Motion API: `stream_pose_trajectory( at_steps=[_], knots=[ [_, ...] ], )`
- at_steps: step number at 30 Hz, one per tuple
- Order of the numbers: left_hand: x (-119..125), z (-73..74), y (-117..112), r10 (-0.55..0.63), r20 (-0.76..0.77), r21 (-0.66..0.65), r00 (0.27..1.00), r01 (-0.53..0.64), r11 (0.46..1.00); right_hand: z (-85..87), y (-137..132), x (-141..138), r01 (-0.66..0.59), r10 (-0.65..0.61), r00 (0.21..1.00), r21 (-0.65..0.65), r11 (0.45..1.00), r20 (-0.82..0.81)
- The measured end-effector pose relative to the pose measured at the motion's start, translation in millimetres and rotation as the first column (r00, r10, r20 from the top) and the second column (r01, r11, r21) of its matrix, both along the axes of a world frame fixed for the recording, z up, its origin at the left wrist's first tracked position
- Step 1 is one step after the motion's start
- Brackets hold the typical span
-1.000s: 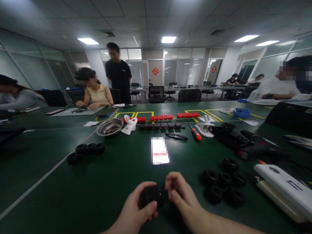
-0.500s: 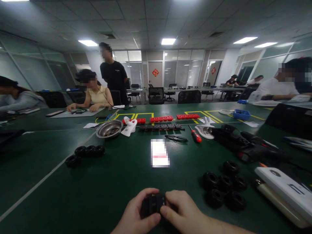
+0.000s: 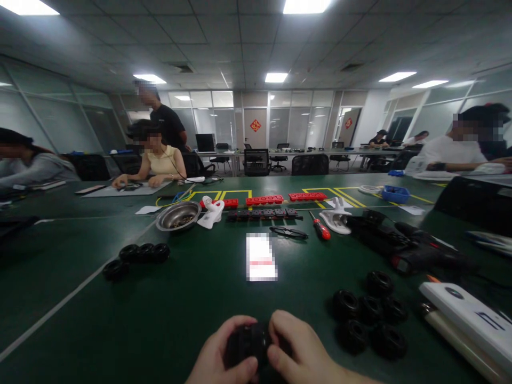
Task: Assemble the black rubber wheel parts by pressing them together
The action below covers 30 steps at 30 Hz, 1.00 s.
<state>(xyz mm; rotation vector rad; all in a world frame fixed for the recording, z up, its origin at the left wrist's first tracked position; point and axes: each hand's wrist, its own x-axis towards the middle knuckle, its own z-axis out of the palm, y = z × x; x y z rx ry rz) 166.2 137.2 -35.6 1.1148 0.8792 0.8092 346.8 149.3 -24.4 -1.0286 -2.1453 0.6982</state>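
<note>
Low in the middle, my left hand [image 3: 225, 352] is wrapped round the left side of a black toy wheel [image 3: 247, 341], thumb in front and fingers behind. My right hand [image 3: 296, 346] is closed at the wheel's right side, its thumb and bent fingers pinching there. Whether a small part sits between those fingertips is hidden. Several loose black tyres [image 3: 370, 309] lie in a cluster to the right of my hands. Another group of black tyres [image 3: 146, 253] rests on the left part of the green table [image 3: 192, 298].
A lit screen [image 3: 261, 257] lies ahead of my hands. Beyond it are a metal bowl [image 3: 178, 216], red trays [image 3: 264, 200], a black row of parts [image 3: 264, 214], glasses [image 3: 288, 232] and a screwdriver [image 3: 320, 226]. A white device [image 3: 468, 306] lies right. Co-workers sit around.
My view has tilted up slightly. Both hands stay on the wheel, which has turned a little, and my right fingers have curled more. The standing person in black has moved left.
</note>
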Motion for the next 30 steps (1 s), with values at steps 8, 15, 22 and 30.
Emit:
stream_pose_trajectory(
  at_steps=[8, 15, 22, 30],
  knots=[
    [2.7, 8.2, 0.3, 0.054, -0.044, 0.002, 0.998, -0.054, 0.999, 5.6, -0.3, 2.5, -0.011, 0.0, 0.981, 0.058, 0.998, 0.195],
    [-1.4, 10.7, -1.9, -0.05, -0.016, 0.073, 0.999, 0.051, 0.996, 11.8, -3.9, 1.8, 0.043, -0.051, 0.981, 0.044, 0.998, 0.189],
    [-0.5, -9.1, 4.6, -0.053, -0.028, 0.064, 0.998, 0.054, 0.996, 1.9, 7.3, 0.3, -0.044, 0.032, 0.978, 0.055, 0.998, 0.206],
    [-3.2, 0.5, 4.6, -0.058, 0.013, 0.047, 0.998, 0.057, 0.997, 7.5, 2.3, 1.5, -0.06, 0.065, 0.992, -0.049, 0.997, 0.109]
  ],
)
